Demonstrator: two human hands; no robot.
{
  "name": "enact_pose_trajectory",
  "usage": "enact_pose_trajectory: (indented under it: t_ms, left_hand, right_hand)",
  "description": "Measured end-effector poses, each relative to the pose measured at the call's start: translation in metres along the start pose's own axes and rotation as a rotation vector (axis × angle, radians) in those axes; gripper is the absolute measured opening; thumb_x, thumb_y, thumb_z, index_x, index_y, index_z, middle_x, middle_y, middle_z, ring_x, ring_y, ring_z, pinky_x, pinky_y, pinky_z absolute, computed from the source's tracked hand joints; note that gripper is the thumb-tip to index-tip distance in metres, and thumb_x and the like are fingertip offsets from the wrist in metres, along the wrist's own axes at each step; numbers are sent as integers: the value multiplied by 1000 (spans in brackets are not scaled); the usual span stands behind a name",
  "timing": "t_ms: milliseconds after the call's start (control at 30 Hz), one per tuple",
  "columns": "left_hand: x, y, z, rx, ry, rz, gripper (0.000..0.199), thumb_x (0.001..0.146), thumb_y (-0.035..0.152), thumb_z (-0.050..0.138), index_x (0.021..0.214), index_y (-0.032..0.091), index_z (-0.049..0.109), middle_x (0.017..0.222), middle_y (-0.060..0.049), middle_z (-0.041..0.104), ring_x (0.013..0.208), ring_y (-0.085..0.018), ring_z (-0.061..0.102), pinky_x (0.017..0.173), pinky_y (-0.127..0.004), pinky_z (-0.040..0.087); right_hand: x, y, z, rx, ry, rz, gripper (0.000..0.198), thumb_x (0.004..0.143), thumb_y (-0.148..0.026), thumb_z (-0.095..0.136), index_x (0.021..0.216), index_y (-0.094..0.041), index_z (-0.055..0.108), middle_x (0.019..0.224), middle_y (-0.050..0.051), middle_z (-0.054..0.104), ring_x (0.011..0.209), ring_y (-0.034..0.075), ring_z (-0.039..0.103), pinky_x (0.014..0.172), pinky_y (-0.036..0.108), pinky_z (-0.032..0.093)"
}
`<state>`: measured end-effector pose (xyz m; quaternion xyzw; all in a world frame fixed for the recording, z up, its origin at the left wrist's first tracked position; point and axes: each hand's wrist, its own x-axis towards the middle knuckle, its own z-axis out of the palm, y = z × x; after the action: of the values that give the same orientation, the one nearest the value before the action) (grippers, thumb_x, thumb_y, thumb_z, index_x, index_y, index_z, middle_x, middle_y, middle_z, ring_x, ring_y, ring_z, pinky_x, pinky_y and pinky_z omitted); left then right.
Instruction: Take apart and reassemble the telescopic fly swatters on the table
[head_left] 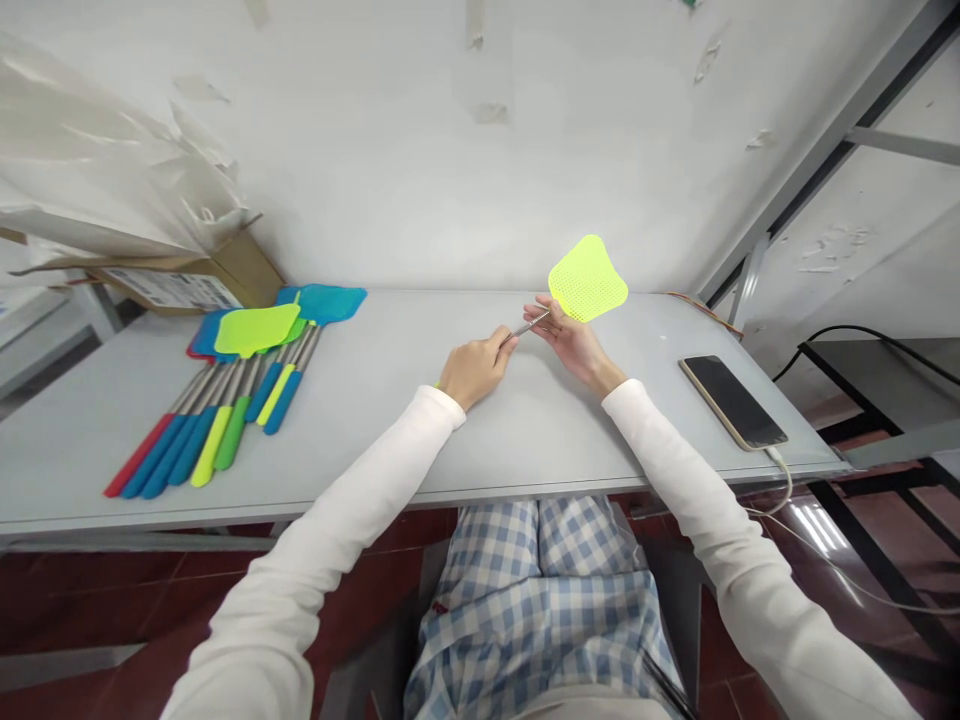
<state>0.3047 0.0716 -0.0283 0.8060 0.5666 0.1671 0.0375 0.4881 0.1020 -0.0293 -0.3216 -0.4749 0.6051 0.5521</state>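
A fly swatter with a yellow-green perforated head and a thin metal shaft is held up over the table, tilted with its head to the upper right. My left hand is closed around its handle end, hiding most of the grip. At the neck, just below the head, my right hand supports the swatter, thumb over the neck and fingers fairly straight beneath the shaft. On the left of the table lies a pile of fly swatters with red, blue, yellow and green grips, their heads overlapping toward the back.
An open cardboard box stands at the back left, beside clear plastic sheeting. At the right lies a smartphone with a white cable plugged in. The grey table meets a white wall. A dark stool stands beyond its right end.
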Motion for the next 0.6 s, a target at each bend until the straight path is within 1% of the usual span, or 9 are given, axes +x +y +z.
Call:
enact_pose_trajectory:
  t_ms: [133,200,333,500,600]
  left_hand:
    - [-1,2,2,-16,5,9,42,102,46,20,111,24,55,84,-6,71,78,-25,68,63,-30,37]
    - [-2,4,2,-19,2,10,41,102,44,21,113,23,54,85,-7,71,78,-25,68,63,-30,37]
    - [-2,8,2,-31,-13,11,42,103,43,20,118,21,53,89,-7,73,81,-26,69,64,-30,39]
    - [-1,11,5,-25,-11,4,44,103,44,20,122,21,53,92,-9,73,84,-26,70,67,-30,41]
    - [-2,12,5,-17,4,13,46,103,44,20,123,20,53,93,-9,74,85,-26,70,67,-30,41]
  right_hand:
    - [-2,4,2,11,-22,-39,29,84,-48,68,101,-25,69,108,2,74,110,19,66,108,38,46]
    - [-3,6,5,21,-32,-50,28,83,-49,69,97,-25,68,107,2,74,109,20,66,106,39,46]
    - [-6,9,11,34,-18,-71,25,83,-49,69,88,-25,66,106,2,74,114,20,63,105,41,47]
    - [-8,14,10,35,-48,-104,29,79,-53,71,85,-25,65,104,2,73,118,21,61,102,40,49]
    - [-10,12,9,19,-55,-95,32,79,-56,70,88,-26,65,108,2,73,118,21,61,103,41,49]
